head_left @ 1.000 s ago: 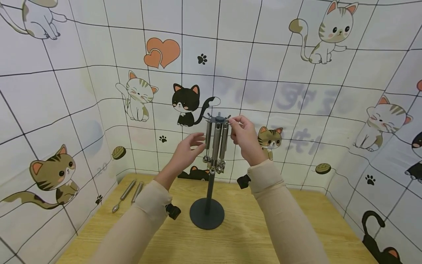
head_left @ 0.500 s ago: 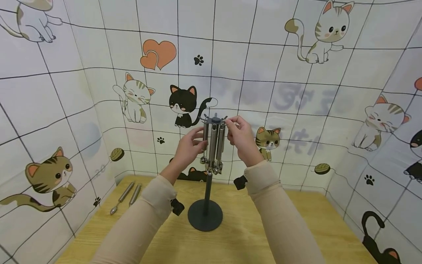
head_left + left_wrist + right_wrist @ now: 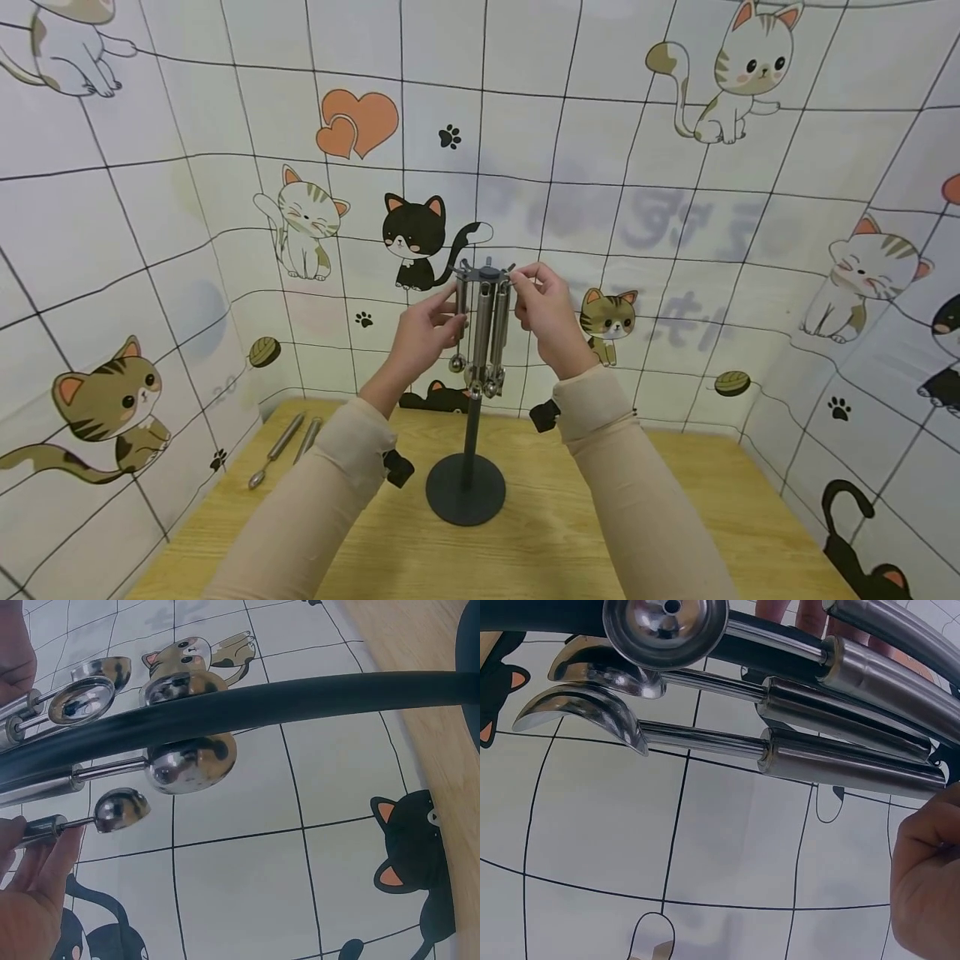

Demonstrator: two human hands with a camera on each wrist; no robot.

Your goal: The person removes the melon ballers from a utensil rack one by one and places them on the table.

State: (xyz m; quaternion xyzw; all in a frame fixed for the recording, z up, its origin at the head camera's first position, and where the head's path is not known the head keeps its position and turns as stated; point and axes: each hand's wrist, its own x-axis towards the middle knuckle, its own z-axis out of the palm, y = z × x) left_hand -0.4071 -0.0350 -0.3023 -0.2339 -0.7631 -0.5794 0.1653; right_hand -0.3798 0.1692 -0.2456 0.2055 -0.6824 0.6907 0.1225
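A dark rack with a slim post [image 3: 470,433] has several steel melon ballers [image 3: 483,333] hanging from the hooks round its top, scoops downward. My left hand [image 3: 422,337] pinches the handle of the leftmost melon baller [image 3: 457,364], which hangs slightly apart from the cluster. In the left wrist view, thumb and fingers are round its handle, with its small scoop [image 3: 121,810] showing. On the rack's other side, my right hand [image 3: 549,317] pinches a hook at the top with thumb and forefinger. In the right wrist view, that hand is beside the handle ends, fingertips partly hidden.
The rack's round base [image 3: 465,507] stands on the wooden table [image 3: 555,542]. Two more steel utensils lie at the left: a small scoop [image 3: 276,450] and one partly hidden by my sleeve [image 3: 309,437]. Behind is a cat-printed cloth [image 3: 525,125].
My left hand has moved in from beside the rack to grip the leftmost melon baller, which has shifted left, away from the others. The right hand stays at the hook.
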